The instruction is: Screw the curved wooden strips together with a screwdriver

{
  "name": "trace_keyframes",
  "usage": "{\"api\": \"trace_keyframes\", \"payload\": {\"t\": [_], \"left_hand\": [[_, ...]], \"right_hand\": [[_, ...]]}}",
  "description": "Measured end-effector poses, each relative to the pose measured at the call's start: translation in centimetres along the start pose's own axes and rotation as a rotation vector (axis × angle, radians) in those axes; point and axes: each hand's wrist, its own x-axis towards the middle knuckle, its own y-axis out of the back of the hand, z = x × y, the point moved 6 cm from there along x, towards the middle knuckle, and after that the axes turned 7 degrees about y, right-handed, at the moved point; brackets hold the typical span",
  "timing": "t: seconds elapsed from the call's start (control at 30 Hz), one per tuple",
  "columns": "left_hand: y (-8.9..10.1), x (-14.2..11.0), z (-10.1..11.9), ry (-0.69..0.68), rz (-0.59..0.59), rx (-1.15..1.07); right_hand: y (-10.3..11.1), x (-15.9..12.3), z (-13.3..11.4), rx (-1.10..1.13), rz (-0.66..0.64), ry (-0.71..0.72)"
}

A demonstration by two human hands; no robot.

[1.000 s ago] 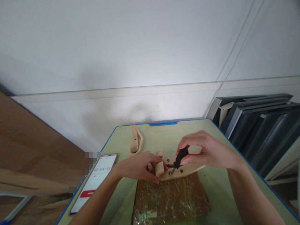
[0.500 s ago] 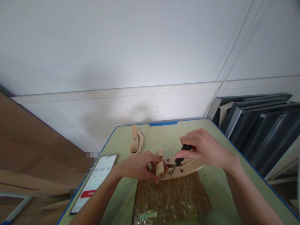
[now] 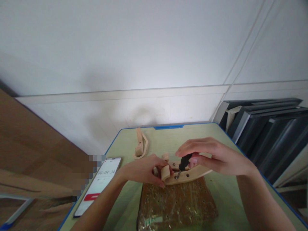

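My left hand (image 3: 148, 171) is closed around the left end of a pale wooden frame (image 3: 199, 171), beside an upright wooden block (image 3: 165, 173). In my right hand (image 3: 211, 157) is a small black-handled screwdriver (image 3: 184, 162), its handle between thumb and fingers, with the fingers partly straightened over it. The tool leans, and its metal tip meets a hole near the frame's left part. Another dark hole shows just right of the tip. My left fingers hide part of the frame's end.
Under the frame lies a brown tape-wrapped pad (image 3: 178, 205) on the blue-edged table (image 3: 231, 199). A second curved wooden piece (image 3: 146, 146) sits farther back. To the left is a phone (image 3: 99, 183) with a timer. Dark panels (image 3: 269, 128) lean at the right.
The screwdriver stands more upright, and my right fingers have loosened and extended across its handle. My left hand and the wooden frame stay in place; the view has shifted slightly.
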Motion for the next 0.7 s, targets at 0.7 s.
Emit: {"api": "trace_keyframes", "payload": {"t": [0.7], "left_hand": [[0.2,-0.1,0.1,0.005,0.012,0.017]], "right_hand": [[0.8,-0.4,1.7,-0.353,0.113,-0.193]]}}
